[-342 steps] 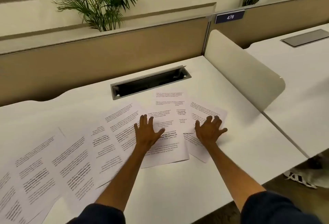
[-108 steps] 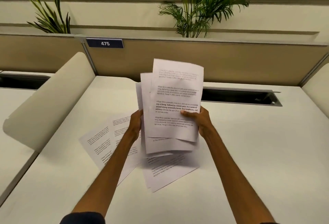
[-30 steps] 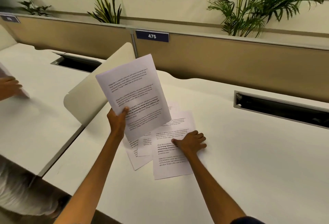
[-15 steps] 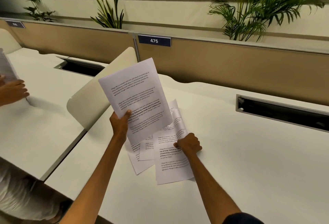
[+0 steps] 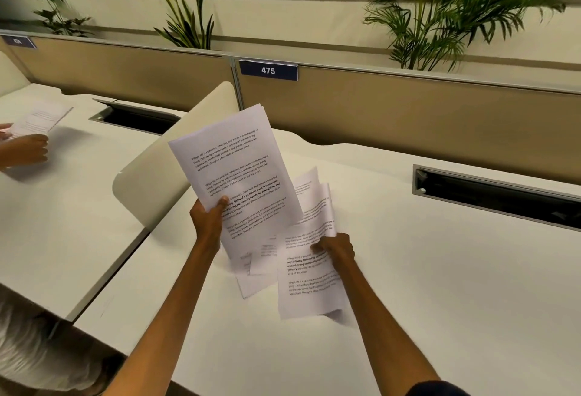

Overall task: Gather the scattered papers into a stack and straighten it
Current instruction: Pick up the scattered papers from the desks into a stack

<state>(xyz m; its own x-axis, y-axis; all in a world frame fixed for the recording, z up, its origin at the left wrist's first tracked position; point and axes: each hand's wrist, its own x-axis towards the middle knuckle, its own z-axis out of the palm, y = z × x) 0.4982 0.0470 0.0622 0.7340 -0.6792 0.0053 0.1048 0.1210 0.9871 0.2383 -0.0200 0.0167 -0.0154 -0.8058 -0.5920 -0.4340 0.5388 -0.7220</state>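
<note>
While the left hand [image 5: 209,218] is closed on the lower left edge of a gathered stack [image 5: 234,175], thumb on the printed face and fingers behind, that stack stands raised off the white desk [image 5: 440,285], long axis tilted up and away toward the far right. The right hand [image 5: 334,249] is curled shut on the right edge of the loose sheets [image 5: 309,276] lower down, lifting that edge so the upper part curls up while the lower end looks to rest on the desk. These sheets lie just right of and below the held stack, their long axis running roughly away from the person, close to parallel with the stack's. A few more pages [image 5: 254,269] lie flat between the two wrists, partly under both bundles. By my reading, the right hand is nearer to what remains, so the coming move is likely leftward and upward, bringing its sheets against the stack.
</note>
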